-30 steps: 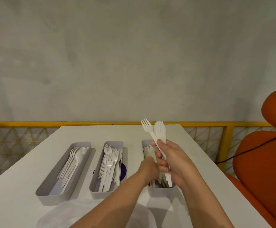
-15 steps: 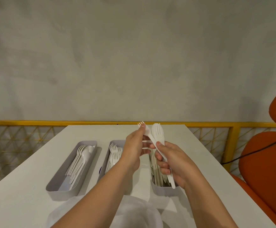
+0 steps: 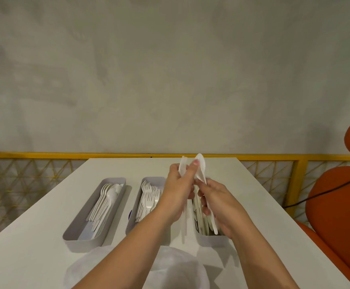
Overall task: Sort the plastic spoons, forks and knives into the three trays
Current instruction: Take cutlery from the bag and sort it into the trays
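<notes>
**While Fork and Spoon Stand Crossed, a Slip Is the Risk**

Because the fork (image 3: 183, 163) and the spoon (image 3: 200, 166) are raised side by side at mid-frame, heads almost touching, the likeliest trouble is a snag. The tines could catch the spoon's bowl as the two are parted, so that one light piece flicks loose onto the bench (image 3: 253, 215) or into the wrong tray. The left hand (image 3: 179, 190) pinches the fork near its head, with the handle running down below the palm. The right hand (image 3: 219, 203) is curled round the spoon's handle, bowl upward. Both pieces look thin and slick, so a slack pinch could let either slide.

Misfiling is the second hazard, I judge: every piece is white and the trays match. Left of centre, the left tray (image 3: 82, 245) holds spoons (image 3: 109, 197). The middle tray (image 3: 152, 178) holds forks (image 3: 148, 197), heads toward the far end. The third tray (image 3: 210, 243), just right of centre, holds what look like knives (image 3: 200, 217), though the hands cover much of it. The held pieces hover over that third tray — dropping either there would spoil the sort. At the bottom edge lies a crumpled translucent bag (image 3: 176, 265); whether more cutlery is inside it cannot be told.
</notes>
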